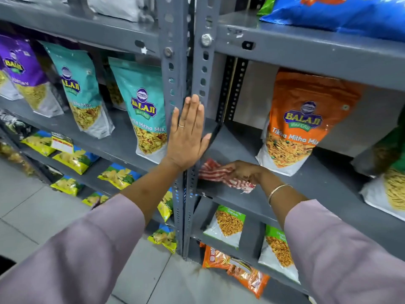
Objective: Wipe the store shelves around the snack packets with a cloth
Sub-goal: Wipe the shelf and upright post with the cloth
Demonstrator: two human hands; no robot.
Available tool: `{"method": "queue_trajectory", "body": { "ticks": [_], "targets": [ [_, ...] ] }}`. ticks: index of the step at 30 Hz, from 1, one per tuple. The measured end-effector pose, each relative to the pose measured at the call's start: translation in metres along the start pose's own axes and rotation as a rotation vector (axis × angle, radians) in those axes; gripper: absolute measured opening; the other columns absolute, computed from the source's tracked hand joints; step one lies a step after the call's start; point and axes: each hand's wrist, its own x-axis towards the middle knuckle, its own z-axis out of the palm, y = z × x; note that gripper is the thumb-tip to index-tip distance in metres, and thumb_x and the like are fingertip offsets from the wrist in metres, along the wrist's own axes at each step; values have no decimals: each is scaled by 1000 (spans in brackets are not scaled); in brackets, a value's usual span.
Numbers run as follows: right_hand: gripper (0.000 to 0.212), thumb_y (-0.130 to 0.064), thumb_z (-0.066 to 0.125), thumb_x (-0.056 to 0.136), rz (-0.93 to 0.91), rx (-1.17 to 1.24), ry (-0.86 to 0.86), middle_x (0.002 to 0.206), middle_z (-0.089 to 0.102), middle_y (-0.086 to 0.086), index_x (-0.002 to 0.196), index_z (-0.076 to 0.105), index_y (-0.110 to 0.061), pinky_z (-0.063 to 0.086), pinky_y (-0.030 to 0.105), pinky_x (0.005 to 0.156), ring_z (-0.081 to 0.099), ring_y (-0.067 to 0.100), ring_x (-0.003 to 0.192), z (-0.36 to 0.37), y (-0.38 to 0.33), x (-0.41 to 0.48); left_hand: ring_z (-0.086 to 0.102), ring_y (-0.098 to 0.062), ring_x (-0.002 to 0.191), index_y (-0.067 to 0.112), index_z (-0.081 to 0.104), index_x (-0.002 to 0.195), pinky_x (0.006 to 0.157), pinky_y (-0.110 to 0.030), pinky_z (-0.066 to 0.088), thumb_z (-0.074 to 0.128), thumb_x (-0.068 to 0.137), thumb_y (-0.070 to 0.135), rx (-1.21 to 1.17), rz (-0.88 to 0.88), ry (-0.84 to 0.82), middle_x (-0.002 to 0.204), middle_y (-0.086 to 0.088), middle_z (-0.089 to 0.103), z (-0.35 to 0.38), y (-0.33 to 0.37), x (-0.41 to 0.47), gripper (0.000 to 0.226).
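Observation:
My right hand [244, 171] presses a red-and-white striped cloth [215, 173] onto the grey shelf [306, 185] at its front left corner, beside the upright. My left hand [186, 137] lies flat and open against the two slotted grey uprights [198, 69], fingers pointing up. An orange snack packet [300, 119] stands on the same shelf to the right of the cloth, apart from it. A teal packet [143, 106] stands just left of my left hand on the neighbouring shelf.
More teal and purple packets [74, 88] line the left shelf. Yellow chip bags [74, 159] fill the lower left shelves; green-topped packets [228, 224] and orange bags sit below right. A blue bag [341, 12] lies on the top shelf. Grey tiled floor [32, 207] lies lower left.

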Motion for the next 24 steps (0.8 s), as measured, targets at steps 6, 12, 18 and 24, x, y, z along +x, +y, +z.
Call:
{"method": "queue_trajectory", "body": {
  "ticks": [6,12,18,24],
  "targets": [
    [27,8,48,92,176,65,-457,70,77,-15,108,60,-9,54,11,66,69,-4,65,0,-16,-35,-23,-17,141,8,-2,143,116,-37,-9,15,98,39,43,-27,-57,142,-22,15,-3,1,2,57],
    [28,5,46,95,10,417,321,96,75,4,113,64,-5,50,9,58,72,2,69,-7,-36,-44,-24,-17,141,11,-28,145,116,-37,-10,19,99,40,23,-18,-59,154,-7,-25,-5,-1,-1,71],
    [61,-8,50,93,226,-347,565,155,34,5,149,28,-18,45,31,107,45,21,136,69,2,-9,-24,-17,141,11,-28,144,116,-37,-11,25,99,36,-4,-17,-41,150,-2,-36,-4,0,-2,74],
    [44,-15,47,96,67,-352,692,134,61,8,138,47,-31,54,40,88,64,34,110,113,-9,-26,-27,-16,140,12,-24,146,115,-35,-14,41,89,33,18,-28,-58,148,-2,-39,-6,1,2,89]
  ]
}}
